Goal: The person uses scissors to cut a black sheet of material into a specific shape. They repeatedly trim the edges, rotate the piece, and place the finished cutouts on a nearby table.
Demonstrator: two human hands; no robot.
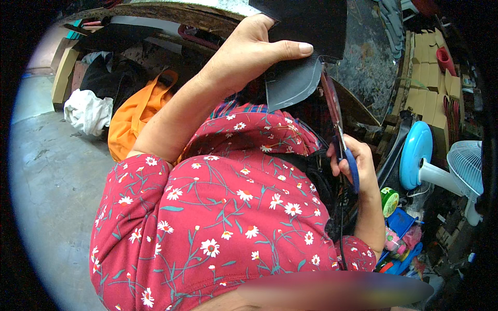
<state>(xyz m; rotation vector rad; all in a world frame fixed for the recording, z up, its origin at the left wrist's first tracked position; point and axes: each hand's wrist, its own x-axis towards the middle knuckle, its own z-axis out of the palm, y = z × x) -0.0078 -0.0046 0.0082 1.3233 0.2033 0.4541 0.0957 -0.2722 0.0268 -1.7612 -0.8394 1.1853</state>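
Observation:
My left hand (264, 44) grips a dark sheet (311, 26) of flat, flexible material, thumb on top and fingers hidden beneath it. A grey flap (294, 85) of the sheet hangs toward me, with a pale curved line marked near its edge. Closed around the blue handles of a pair of scissors (336, 111), my right hand (358, 158) is lower and to the right. The long blades point up and away from me, their tips at the sheet's edge by the curved line. Whether the blades are apart is hard to make out.
A worn work table (365, 67) lies beyond my hands. To the left are an orange bag (136, 122) and a white cloth bundle (89, 111). On the right stand cardboard boxes (428, 98), a fan with a blue base (416, 155), and a green round tub (389, 202).

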